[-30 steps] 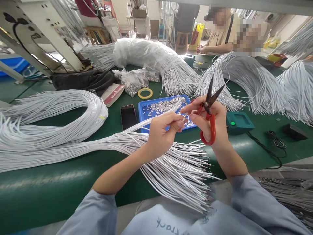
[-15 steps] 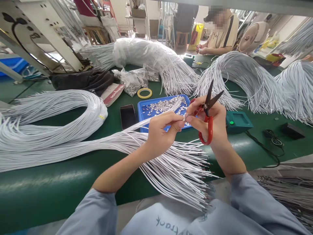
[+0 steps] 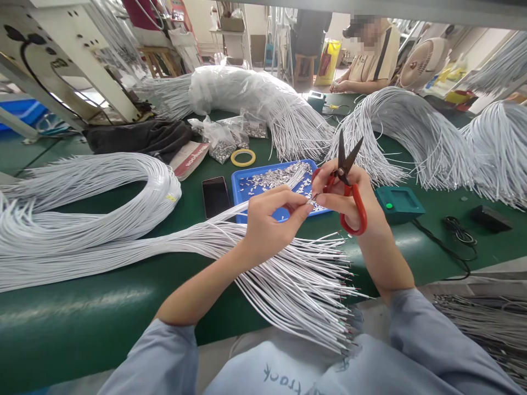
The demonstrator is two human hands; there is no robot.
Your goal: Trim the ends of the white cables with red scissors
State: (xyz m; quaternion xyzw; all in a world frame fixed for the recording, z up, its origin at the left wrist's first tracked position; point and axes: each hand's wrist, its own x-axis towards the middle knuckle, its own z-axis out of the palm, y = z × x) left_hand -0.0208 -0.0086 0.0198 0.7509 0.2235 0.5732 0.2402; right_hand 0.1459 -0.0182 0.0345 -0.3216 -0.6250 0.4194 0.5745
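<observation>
- A pale wire end (image 3: 310,202), mostly covered, was pinched between thumb and forefinger of the left hand (image 3: 269,219), near the centre of the frame.
- Scissors (image 3: 342,172) were held in the right hand (image 3: 366,189), blades spread and pointed upward; its thumb and fingertips were set close to the pinch, and whether anything was gripped there could not be told.
- Metal pieces (image 3: 267,179) were strewn in the blue tray (image 3: 239,200) behind; white wires (image 3: 296,285) were fanned across the bench (image 3: 82,318), lower centre.
- Steadiness was judged best gained by a grip near the tip, with blades angled clear of fingers.
</observation>
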